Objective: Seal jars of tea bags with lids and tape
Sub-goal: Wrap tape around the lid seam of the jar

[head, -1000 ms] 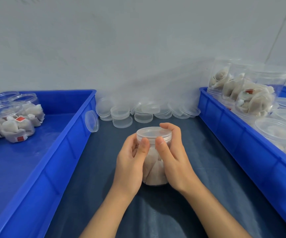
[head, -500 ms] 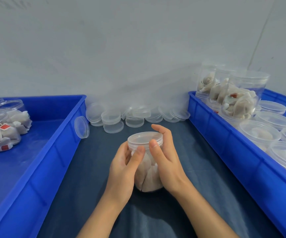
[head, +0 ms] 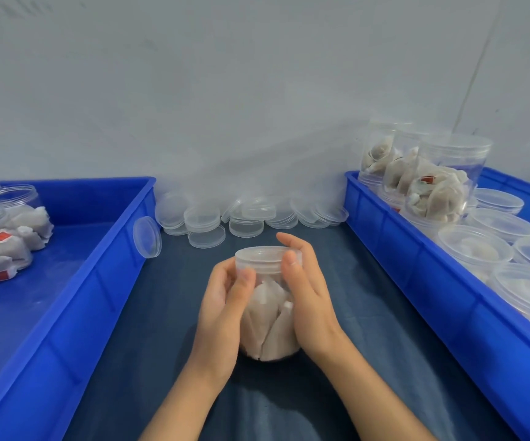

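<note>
Jar [head: 268, 316] sides hidden under left hand [head: 222, 316] and right hand [head: 309, 300], both curled around it.

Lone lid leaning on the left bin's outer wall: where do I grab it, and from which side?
Pinch the lid across its thin rim at the upper edge, coming from the right and above. It stands on edge, tilted, its other face against the left bin, so only the table-side face and top edge look reachable.

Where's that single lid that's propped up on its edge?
In the head view, the lid leans against the outer wall of the left blue bin, left of the loose lids by the wall.
</note>
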Available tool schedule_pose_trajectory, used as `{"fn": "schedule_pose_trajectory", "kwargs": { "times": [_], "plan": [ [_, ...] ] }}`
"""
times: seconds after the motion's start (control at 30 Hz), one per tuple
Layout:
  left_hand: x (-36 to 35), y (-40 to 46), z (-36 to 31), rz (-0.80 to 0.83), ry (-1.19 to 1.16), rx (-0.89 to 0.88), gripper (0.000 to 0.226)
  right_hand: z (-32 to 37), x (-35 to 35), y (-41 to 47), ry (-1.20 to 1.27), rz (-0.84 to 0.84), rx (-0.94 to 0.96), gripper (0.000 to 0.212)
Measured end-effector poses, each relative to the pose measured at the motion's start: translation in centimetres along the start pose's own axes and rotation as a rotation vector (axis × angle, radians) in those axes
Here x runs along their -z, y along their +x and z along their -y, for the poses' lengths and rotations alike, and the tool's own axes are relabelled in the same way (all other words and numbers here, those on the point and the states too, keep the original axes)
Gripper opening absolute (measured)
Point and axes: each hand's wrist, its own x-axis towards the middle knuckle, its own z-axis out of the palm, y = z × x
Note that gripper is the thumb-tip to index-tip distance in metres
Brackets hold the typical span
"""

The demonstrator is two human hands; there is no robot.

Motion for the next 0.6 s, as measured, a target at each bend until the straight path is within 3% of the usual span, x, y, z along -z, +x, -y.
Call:
{"fn": "schedule_pose_trajectory", "kwargs": {
  "times": [0.1,0.23,0.47,0.6],
  "plan": [
    [-0.12,-0.08,0.04,0.024,-0.021,0.038,0.059,0.14,0.03,-0.02,0.059,-0.032,-0.012,0.052],
    [-0.28,0.0,-0.25,0.01,-0.001,0.038,0.038,0.38,-0.16,0.13,0.003,-0.028,-0.058,0.05],
    [-0.2,-0.29,-0.89,-0.107,0.146,-0.05,0.038,1.06,-0.37,-0.01,-0.027,-0.11,-0.006,0.05],
    [-0.31,-0.47,-0.8,-0.122,0.159,-0.05,0.038,0.89,-0.77,-0.13,-0.008,-0.118,-0.04,0.038]
  ]
}}
